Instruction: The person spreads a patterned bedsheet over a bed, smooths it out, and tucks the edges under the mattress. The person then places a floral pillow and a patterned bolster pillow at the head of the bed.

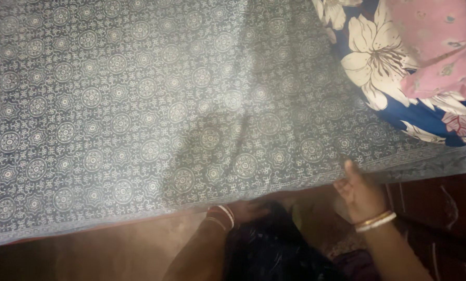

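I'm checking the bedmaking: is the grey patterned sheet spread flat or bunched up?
Mostly spread: the grey medallion-print cotton sheet lies flat, one soft ridge mid-cloth. The right hand grips its near edge.

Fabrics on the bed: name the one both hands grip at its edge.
The grey-blue medallion-print sheet; left hand and right hand hold its near hem. The floral cloth and pink cloth lie untouched.

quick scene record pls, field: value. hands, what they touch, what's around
view: head camera looking down at a bed edge
sheet: grey-blue patterned bedsheet spread flat, hem along the near edge
left hand: left hand at the hem, fingers partly hidden under the sheet; bangles on the wrist
right hand: right hand at the hem, thumb up against the sheet edge; grip unclear
top right: floral pillow in blue and cream, pink cloth on it
lighting: dim, lower area dark
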